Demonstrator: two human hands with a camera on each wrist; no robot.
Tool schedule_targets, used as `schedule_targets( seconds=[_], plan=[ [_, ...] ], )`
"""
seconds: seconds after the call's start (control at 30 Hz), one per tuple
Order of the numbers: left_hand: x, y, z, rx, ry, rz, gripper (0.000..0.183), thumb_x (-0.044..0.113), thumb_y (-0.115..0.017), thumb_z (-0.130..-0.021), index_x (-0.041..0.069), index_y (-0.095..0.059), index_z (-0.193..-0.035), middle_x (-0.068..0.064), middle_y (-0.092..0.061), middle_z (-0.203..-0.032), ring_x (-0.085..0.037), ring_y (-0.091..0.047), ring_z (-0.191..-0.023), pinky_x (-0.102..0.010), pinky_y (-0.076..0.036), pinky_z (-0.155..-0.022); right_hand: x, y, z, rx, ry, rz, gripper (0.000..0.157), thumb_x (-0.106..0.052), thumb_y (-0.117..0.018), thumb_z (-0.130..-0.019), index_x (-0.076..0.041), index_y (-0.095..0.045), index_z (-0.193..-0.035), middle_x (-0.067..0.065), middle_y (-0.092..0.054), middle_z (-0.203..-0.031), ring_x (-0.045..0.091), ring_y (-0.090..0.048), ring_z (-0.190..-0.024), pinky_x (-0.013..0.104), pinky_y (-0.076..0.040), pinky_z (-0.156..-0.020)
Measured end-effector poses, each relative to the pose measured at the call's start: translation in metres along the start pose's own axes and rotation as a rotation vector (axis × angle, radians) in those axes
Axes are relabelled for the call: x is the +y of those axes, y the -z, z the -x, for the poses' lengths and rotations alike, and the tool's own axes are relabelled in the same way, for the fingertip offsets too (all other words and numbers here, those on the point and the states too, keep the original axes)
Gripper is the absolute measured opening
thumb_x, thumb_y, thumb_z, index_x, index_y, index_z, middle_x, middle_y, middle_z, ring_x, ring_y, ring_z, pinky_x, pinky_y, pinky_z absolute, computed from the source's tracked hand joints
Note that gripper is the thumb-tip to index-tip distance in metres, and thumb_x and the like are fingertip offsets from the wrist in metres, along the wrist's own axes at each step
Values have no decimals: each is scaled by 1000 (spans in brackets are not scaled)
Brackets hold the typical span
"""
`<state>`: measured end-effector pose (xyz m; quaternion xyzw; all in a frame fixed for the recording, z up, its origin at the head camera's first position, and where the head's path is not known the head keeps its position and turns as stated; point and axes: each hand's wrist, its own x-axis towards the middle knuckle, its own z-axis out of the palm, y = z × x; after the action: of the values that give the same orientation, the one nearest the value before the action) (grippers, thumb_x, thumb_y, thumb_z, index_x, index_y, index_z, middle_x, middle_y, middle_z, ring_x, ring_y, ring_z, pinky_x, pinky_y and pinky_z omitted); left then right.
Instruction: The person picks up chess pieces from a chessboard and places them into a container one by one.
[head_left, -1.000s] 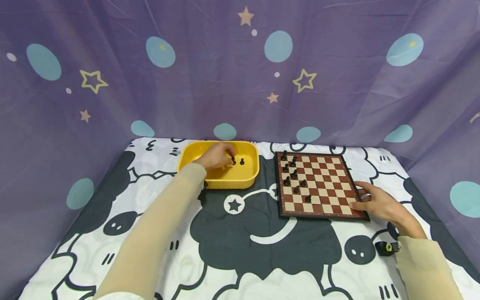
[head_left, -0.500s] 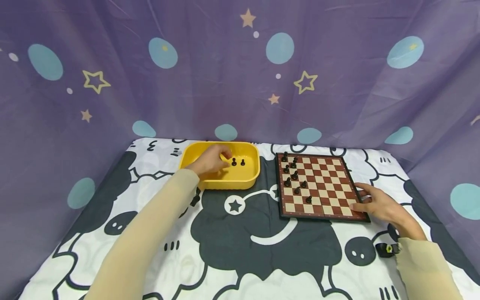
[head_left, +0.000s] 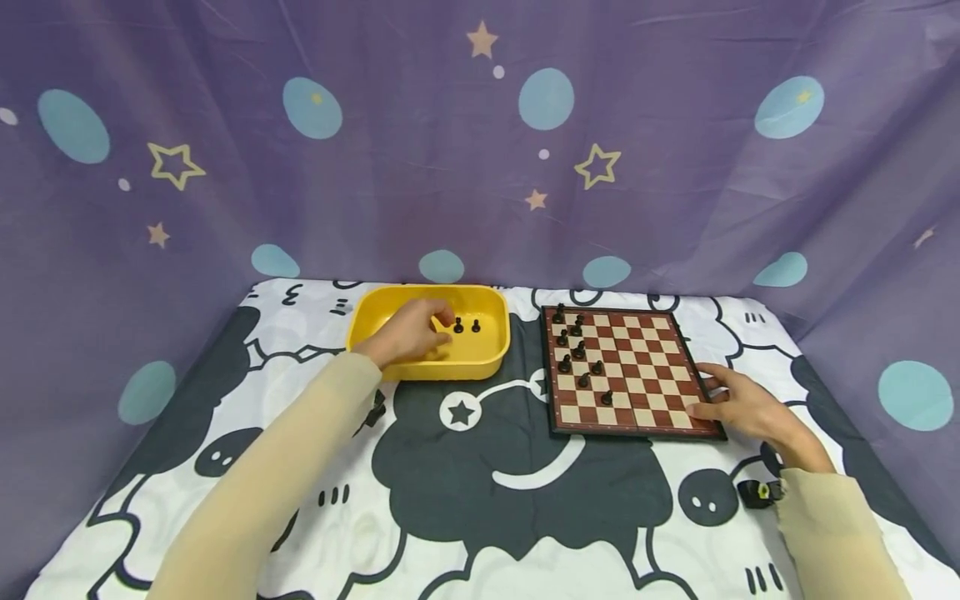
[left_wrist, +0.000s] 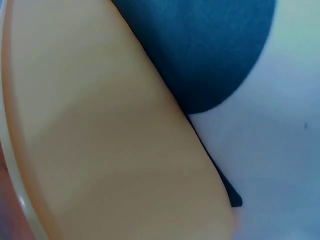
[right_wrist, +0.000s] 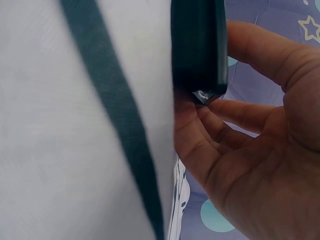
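Note:
My left hand [head_left: 408, 332] reaches over the near-left side of a yellow plastic basin [head_left: 491, 360]. Its thumb and forefinger stand apart, with nothing visible between them; the palm side is hidden. Just right of the fingertips, two small black chess pieces [head_left: 458, 326] stand upright in the basin. The left wrist view shows mostly the basin's outer wall [left_wrist: 110, 125]. My right hand [head_left: 746, 408] grips the near-right edge of a brown-and-cream chessboard [head_left: 660, 375], thumb on top and fingers underneath. In the right wrist view the dark board edge [right_wrist: 200, 50] lies between thumb and fingers.
Several black chess pieces [head_left: 579, 350] stand on the left part of the board. Basin and board sit side by side at the back of a table with a black-and-white cartoon cloth [head_left: 525, 508]. Behind hangs a purple curtain [head_left: 420, 167].
My left hand has drawn left and slightly nearer, away from the two chess pieces its fingertips were at. My right hand keeps its grip on the chessboard. The head view has shifted slightly.

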<state>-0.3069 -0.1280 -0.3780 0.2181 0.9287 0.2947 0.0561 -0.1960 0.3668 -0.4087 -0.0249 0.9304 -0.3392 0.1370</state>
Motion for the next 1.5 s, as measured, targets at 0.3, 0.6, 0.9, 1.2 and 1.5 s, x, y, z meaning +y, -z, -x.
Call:
schedule_targets(
  seconds=[0.3, 0.6, 0.9, 1.2, 1.5],
  plan=[
    [9, -7, 5, -15, -44, -21, 27, 10, -73, -84, 3, -66, -109, -9, -66, -104, -21, -57, -85, -34, -49, -80, 1, -2, 1, -1, 13, -22, 93, -27, -76, -81, 14, -21, -143, 33, -49, -121, 30, -59, -96, 34, -49, -73],
    [20, -13, 9, -1, -79, 9, 27, 10, -73, -84, 3, -67, -110, -10, -66, -104, -19, -59, -81, -30, -51, -74, 0, -2, -1, 2, 13, -11, 94, -29, -77, -80, 13, -22, -143, 32, -49, -121, 29, -59, -95, 34, -48, -73],
    [47, -18, 12, 34, -154, -37, 24, 12, -74, -83, 5, -68, -105, -5, -66, -98, -18, -56, -79, -30, -49, -76, 1, -1, -3, 0, -21, -2, 96, -31, -77, -80, 13, -20, -144, 32, -48, -122, 30, -58, -96, 35, -49, -73],
    [65, -27, 12, 48, -212, -101, 22, 17, -75, -84, 10, -68, -104, 0, -65, -96, -17, -58, -81, -27, -49, -76, 1, -1, -2, 1, -7, -3, 95, -30, -77, -80, 14, -21, -143, 32, -48, -122, 29, -59, -95, 33, -48, -72],
    [74, -37, 10, 54, -268, -109, 19, 17, -73, -85, 11, -69, -103, 0, -66, -97, -19, -60, -86, -29, -48, -78, 0, -1, -2, -3, -11, -7, 96, -30, -77, -80, 14, -20, -143, 32, -47, -122, 30, -58, -96, 35, -48, -74]
  ],
)
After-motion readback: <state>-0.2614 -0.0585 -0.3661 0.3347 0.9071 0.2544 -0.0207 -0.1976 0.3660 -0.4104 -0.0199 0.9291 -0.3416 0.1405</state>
